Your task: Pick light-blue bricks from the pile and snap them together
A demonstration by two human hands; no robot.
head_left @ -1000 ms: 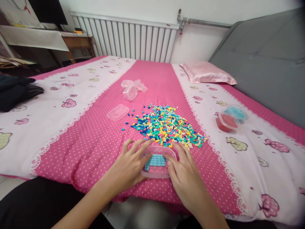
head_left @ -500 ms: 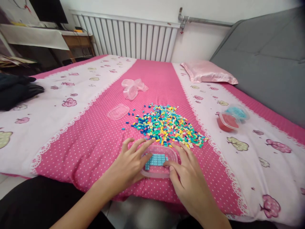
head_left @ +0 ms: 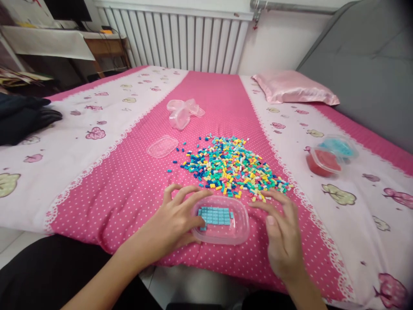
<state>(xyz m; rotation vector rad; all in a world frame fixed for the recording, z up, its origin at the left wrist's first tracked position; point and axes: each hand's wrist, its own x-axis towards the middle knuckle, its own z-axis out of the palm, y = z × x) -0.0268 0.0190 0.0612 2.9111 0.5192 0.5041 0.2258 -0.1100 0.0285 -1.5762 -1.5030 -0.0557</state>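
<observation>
Item under inspection: one clear plastic container point(head_left: 226, 239), oval with rounded corners, standing upright at the near edge of the bed point(head_left: 138, 198), between my two hands. Inside, light blue bricks point(head_left: 217, 216) lie flat in tight, even rows. The block extends at its near left corner, and a small piece sits at its right end. The right part of the container floor is bare, and the pink cloth shows through.

My left hand point(head_left: 180, 219) is placed at the container's left end, fingers spread; one reaches inside onto the bricks. Whether the wall is pinched there I cannot tell. My right hand point(head_left: 284, 232) is just right of the container, fingers parted and bent, nothing visible between them.

Beyond the container lies a loose heap of bricks point(head_left: 235, 168) in dark blue, teal, yellow, white and red, with strays to its left. A clear lid point(head_left: 162, 146) lies flat to the left, and several clear tubs point(head_left: 180, 118) are clustered farther off. On the right, a red-filled tub point(head_left: 323, 162) overlaps a blue-filled tub point(head_left: 339, 146).

The bedspread is dotted pink with white tree-print strips and lace trim. Far right: a pink pillow point(head_left: 293, 87) and grey headboard point(head_left: 364, 69). Far side: a white radiator point(head_left: 176, 41). Far left: a desk point(head_left: 51, 42) with a dark monitor point(head_left: 71, 10).
</observation>
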